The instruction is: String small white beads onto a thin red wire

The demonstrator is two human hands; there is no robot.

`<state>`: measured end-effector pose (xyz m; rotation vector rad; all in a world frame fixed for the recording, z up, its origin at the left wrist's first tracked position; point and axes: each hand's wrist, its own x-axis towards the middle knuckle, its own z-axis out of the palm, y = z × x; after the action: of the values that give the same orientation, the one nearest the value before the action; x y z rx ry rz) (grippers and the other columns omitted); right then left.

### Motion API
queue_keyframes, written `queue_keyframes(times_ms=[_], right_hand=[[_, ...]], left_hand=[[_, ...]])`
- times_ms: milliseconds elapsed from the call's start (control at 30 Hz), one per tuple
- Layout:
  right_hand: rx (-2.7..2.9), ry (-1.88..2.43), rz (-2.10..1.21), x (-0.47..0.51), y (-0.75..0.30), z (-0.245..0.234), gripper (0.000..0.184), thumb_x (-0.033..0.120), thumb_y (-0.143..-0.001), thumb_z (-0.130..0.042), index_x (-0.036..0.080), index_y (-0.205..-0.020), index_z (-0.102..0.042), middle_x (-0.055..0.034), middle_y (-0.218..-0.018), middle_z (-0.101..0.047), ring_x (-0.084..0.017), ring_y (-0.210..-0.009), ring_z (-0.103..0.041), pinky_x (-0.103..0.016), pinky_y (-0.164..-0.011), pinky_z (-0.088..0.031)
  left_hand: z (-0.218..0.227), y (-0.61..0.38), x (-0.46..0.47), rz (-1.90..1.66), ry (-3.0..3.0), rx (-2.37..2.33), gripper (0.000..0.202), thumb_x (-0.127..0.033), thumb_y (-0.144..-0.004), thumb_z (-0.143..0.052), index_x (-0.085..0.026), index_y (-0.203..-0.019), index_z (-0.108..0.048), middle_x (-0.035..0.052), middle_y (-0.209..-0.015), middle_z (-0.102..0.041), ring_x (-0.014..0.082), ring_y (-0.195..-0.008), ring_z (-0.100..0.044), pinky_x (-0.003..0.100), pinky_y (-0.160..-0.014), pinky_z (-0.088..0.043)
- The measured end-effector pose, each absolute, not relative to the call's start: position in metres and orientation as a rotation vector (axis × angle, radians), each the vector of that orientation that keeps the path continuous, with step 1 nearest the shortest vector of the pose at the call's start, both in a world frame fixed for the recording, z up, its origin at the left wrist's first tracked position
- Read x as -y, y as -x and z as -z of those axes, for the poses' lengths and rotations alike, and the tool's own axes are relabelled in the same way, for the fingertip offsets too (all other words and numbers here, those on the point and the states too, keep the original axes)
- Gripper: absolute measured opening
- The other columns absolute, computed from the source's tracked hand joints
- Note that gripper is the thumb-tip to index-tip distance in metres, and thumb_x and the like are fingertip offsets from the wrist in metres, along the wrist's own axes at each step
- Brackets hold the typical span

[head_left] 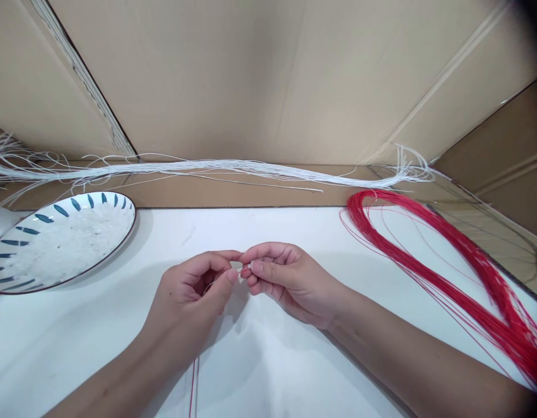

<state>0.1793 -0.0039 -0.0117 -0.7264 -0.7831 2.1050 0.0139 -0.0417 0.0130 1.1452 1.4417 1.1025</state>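
In the middle of the head view, my left hand [194, 290] and my right hand [289, 281] meet, fingertips almost touching. Both are closed in a pinch on a thin cord [244, 270], whose short red and whitish stretch shows between them. A tiny pale bit sits at the right thumb tip, too small to name. From under my left hand, a red strand [192, 386] and a pale strand [197, 386] run down to the near edge of the view. The fingers hide most of what is pinched.
A white plate [129, 229] with blue-green rim strokes stands at the left, holding small whitish, translucent pieces [76, 241]. A bundle of white cords [251, 167] lies across the back on cardboard. At the right, a looped red cord bundle [425, 270] rests on the white table [303, 371]. Cardboard walls [233, 75] rise behind.
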Motion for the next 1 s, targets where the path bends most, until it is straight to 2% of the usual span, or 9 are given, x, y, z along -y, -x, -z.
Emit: queue_keyframes(times_ms=[133,267,467,633,867,1000], right_hand=[[0.791,0.713,-2.078,0.0053,-0.1778,0.0125,0.012,0.023,-0.078,-0.083,0.016,-0.085,-0.076,-0.0018,-0.078,-0.074,-0.008,-0.072,-0.068,-0.018,-0.071,-0.056],[0.799,0.693,-2.082,0.006,-0.1776,0.0139,0.01,0.022,-0.08,-0.082,0.016,-0.083,-0.075,-0.0017,-0.079,-0.073,-0.008,-0.072,-0.068,-0.018,-0.07,-0.056],[0.812,0.657,-2.087,0.0057,-0.1777,0.0146,0.008,0.018,-0.08,-0.081,0.014,-0.083,-0.074,-0.0021,-0.079,-0.074,-0.007,-0.069,-0.067,-0.016,-0.067,-0.056],[0.814,0.63,-2.092,0.0056,-0.1778,0.0151,0.006,0.014,-0.082,-0.079,0.014,-0.083,-0.074,-0.0019,-0.08,-0.074,-0.007,-0.071,-0.068,-0.016,-0.068,-0.056],[0.819,0.648,-2.086,0.005,-0.1783,0.0158,0.009,0.014,-0.079,-0.082,0.014,-0.082,-0.073,-0.0016,-0.079,-0.073,-0.007,-0.07,-0.067,-0.017,-0.068,-0.055],[0.824,0.666,-2.08,0.0044,-0.1778,0.0155,0.01,0.015,-0.078,-0.083,0.014,-0.081,-0.073,-0.0012,-0.078,-0.072,-0.007,-0.07,-0.066,-0.018,-0.068,-0.054]], left_hand=[[-0.0129,-0.0139,0.0418,-1.094,-1.139,-1.432,0.021,-0.035,-0.077,-0.067,-0.021,-0.061,-0.063,0.0055,-0.1,-0.075,0.0221,-0.094,-0.067,0.024,-0.055,-0.045],[-0.0125,-0.0138,0.0411,-1.092,-1.169,-1.437,0.02,-0.034,-0.08,-0.065,-0.021,-0.064,-0.065,0.0048,-0.089,-0.074,0.0195,-0.083,-0.068,0.025,-0.059,-0.047],[-0.0138,-0.0143,0.0412,-1.1,-1.163,-1.403,0.022,-0.032,-0.082,-0.065,-0.021,-0.063,-0.064,0.0027,-0.084,-0.072,0.0168,-0.078,-0.068,0.025,-0.061,-0.048],[-0.0142,-0.0137,0.0419,-1.104,-1.122,-1.377,0.022,-0.031,-0.081,-0.068,-0.021,-0.062,-0.063,0.0033,-0.095,-0.074,0.0172,-0.085,-0.069,0.026,-0.066,-0.048],[-0.0115,-0.012,0.0413,-1.091,-1.139,-1.391,0.022,-0.032,-0.081,-0.067,-0.022,-0.062,-0.063,0.0029,-0.088,-0.072,0.0208,-0.098,-0.068,0.025,-0.06,-0.043],[-0.0125,-0.0114,0.0413,-1.061,-1.12,-1.394,0.022,-0.033,-0.08,-0.069,-0.021,-0.062,-0.063,0.0043,-0.087,-0.072,0.0217,-0.096,-0.067,0.025,-0.058,-0.042]])
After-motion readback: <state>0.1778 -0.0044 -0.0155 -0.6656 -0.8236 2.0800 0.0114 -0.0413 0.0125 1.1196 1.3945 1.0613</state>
